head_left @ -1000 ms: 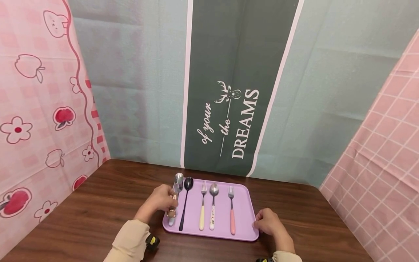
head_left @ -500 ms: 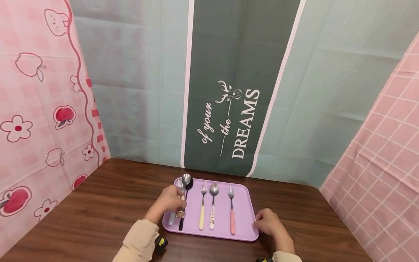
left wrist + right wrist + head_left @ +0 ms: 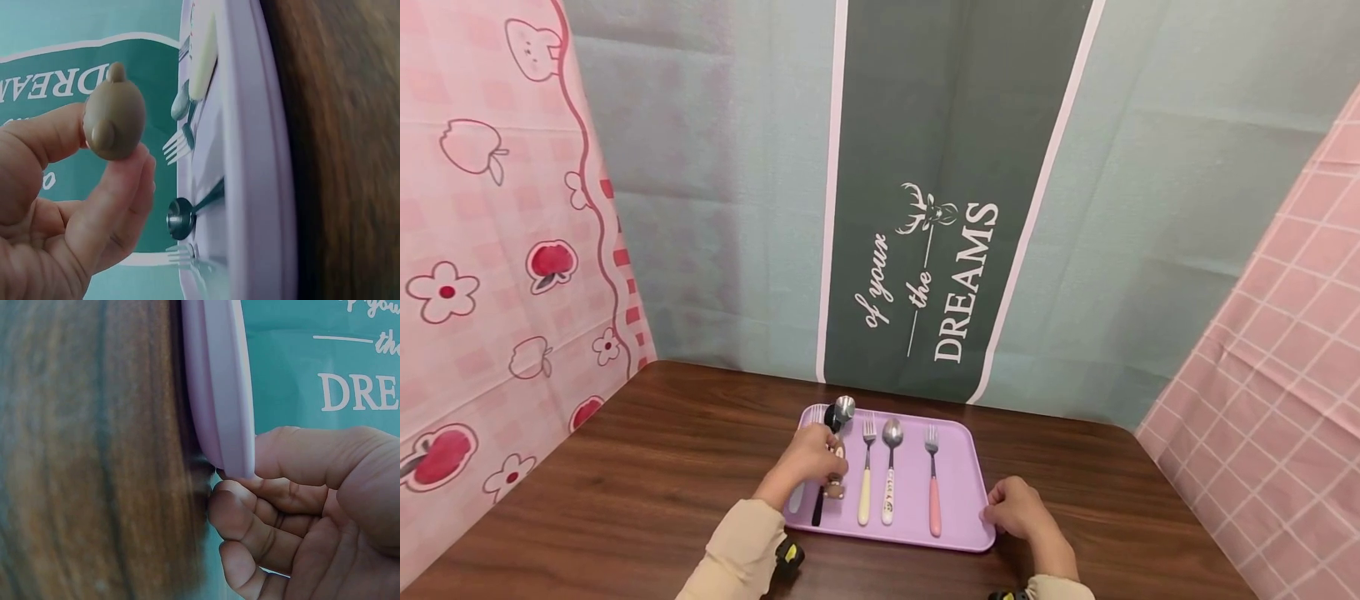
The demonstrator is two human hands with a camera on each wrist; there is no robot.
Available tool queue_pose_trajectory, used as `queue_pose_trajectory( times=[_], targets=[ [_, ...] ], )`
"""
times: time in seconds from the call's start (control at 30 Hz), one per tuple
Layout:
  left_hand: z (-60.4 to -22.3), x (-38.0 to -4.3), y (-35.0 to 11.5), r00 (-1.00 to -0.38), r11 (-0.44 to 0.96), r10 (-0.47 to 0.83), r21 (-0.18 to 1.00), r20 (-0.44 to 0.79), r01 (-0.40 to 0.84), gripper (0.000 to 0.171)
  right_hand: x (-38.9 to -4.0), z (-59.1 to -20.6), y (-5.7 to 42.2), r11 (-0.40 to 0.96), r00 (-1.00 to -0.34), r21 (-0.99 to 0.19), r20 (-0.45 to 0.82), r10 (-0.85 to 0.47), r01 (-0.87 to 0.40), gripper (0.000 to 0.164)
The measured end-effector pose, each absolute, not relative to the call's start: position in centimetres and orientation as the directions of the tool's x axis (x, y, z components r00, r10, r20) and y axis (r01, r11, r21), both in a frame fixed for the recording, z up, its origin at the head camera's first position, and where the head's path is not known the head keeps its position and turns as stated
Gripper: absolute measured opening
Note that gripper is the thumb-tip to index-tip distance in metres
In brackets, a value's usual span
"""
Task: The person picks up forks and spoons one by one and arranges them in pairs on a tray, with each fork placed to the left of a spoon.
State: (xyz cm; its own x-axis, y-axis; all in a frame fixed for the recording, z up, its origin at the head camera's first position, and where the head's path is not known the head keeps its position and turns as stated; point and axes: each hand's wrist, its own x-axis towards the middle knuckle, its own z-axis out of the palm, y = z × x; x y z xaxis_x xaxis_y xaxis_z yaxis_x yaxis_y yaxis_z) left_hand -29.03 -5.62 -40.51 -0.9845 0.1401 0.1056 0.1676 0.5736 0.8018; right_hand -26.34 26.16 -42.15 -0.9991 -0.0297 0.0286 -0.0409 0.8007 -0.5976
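My left hand (image 3: 808,457) pinches a spoon (image 3: 845,407) by its handle, above the left part of the purple tray (image 3: 962,475). In the left wrist view, the handle's brown animal-head end (image 3: 114,119) shows between thumb and fingers. Below that hand lie a black spoon (image 3: 817,510) and a pale-handled fork (image 3: 795,500), both partly covered. To the right rest a cream-handled fork (image 3: 864,498), a white-handled patterned spoon (image 3: 888,498) and a pink-handled fork (image 3: 935,505). My right hand (image 3: 1017,507) pinches the tray's right rim near its front corner.
The tray sits on a dark wooden table (image 3: 1097,483). Behind it hangs a green and blue-grey cloth (image 3: 760,208) with lettering. Pink patterned cloths flank the table, one on the left (image 3: 490,250) and one on the right (image 3: 1285,358).
My left hand has carried the spoon rightward, from over the pale-handled fork to just past the black spoon's bowl. My right hand stays at the tray's rim.
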Motion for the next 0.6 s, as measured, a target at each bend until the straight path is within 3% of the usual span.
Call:
queue_pose_trajectory(
  times=[0.27,0.6],
  targets=[
    [-40.5,-29.2,-4.2,-0.981,0.53,0.173,0.831,0.089,0.169,0.014,-26.3,-42.0,26.2,0.8,-0.999,-0.599,0.022,-0.03,-0.037,0.016],
    [-40.7,-29.2,-2.3,-0.974,0.549,0.19,0.809,0.124,0.21,0.015,-26.4,-42.1,26.3,0.797,-0.999,-0.603,0.015,-0.031,-0.034,0.016]
  ],
)
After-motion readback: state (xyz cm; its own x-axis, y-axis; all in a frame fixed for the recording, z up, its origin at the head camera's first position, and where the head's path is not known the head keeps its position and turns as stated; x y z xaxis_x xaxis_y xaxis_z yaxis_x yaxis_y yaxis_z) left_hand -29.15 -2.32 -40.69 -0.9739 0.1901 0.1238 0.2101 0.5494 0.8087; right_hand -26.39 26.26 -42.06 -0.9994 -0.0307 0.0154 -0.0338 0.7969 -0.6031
